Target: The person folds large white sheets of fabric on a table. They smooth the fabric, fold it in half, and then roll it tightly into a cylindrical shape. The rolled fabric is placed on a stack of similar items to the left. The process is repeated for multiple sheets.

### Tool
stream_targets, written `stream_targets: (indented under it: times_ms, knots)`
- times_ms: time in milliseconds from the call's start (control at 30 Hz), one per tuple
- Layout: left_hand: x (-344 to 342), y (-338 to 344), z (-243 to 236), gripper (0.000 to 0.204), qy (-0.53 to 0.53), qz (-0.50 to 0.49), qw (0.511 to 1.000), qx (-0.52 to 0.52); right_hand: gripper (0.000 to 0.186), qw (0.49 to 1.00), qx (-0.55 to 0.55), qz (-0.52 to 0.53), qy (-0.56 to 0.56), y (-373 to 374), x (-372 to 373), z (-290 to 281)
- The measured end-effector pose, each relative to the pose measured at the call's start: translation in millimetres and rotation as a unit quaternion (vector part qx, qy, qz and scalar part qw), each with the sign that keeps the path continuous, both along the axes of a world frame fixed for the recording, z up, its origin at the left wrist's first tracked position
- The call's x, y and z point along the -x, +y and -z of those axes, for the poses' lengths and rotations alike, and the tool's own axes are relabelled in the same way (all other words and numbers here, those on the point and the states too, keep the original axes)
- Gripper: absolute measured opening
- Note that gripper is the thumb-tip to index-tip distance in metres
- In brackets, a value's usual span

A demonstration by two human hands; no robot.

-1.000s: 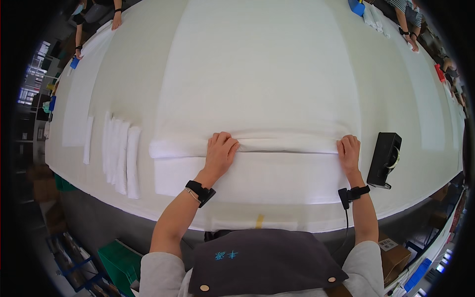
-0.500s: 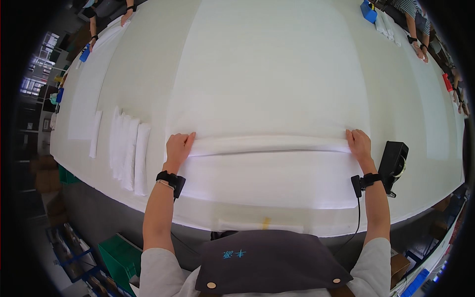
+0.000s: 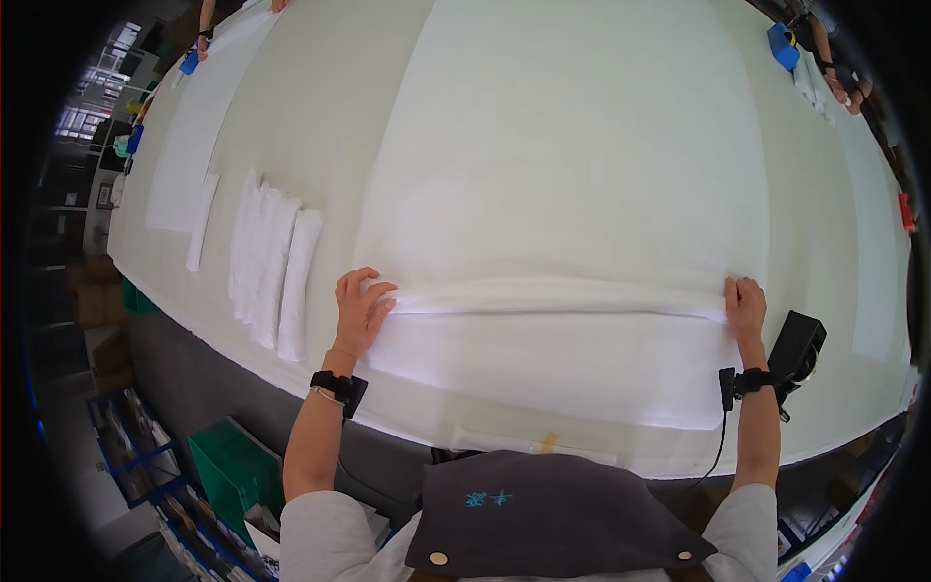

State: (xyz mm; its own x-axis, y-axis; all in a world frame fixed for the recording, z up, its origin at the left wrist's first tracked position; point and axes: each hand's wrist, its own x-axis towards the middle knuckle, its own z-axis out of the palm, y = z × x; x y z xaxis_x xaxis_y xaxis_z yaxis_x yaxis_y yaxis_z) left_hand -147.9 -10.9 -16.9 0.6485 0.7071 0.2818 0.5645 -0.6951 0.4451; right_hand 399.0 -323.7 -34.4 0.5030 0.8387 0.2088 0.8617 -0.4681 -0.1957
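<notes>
A long white cloth [image 3: 582,145] lies flat on the table, its near part raised in a crosswise fold [image 3: 553,296]. At the fold's left end my left hand [image 3: 361,312] has its fingers curved and spread apart, the fingertips touching or just beside the cloth. My right hand [image 3: 745,308] is closed on the cloth at the fold's right end; its fingertips are partly hidden. A flat stretch of the same cloth [image 3: 553,364] lies between the fold and me. Several rolled white cloths [image 3: 299,286] lie side by side to the left of my left hand.
A black tape dispenser [image 3: 797,344] stands right of my right hand. A narrow white strip [image 3: 203,223] lies farther left. Two other people's hands work at the far corners, near a blue holder [image 3: 783,47] at the right. A green crate [image 3: 236,475] sits below the table edge.
My left hand has loosened from a closed grip, its fingers now spread. My right hand stays closed on the fold. The whole view has shifted and tilted slightly.
</notes>
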Motion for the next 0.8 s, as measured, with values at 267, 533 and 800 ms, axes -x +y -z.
stream_targets:
  times_ms: [267, 533, 800]
  knots:
    - [-16, 39, 8, 0.022, 0.043, -0.103, 0.988, 0.107, 0.010, 0.999, 0.030, 0.018, 0.006, 7, -15, 0]
    - [-36, 32, -8, 0.014, 0.118, -0.102, 0.986, -0.065, 0.009, 0.998, 0.010, 0.053, 0.026, 10, -19, -8]
    - [-41, 4, 2, 0.015, 0.013, -0.005, 1.000, -0.027, 0.014, 0.997, 0.067, 0.046, -0.019, 17, -27, -8]
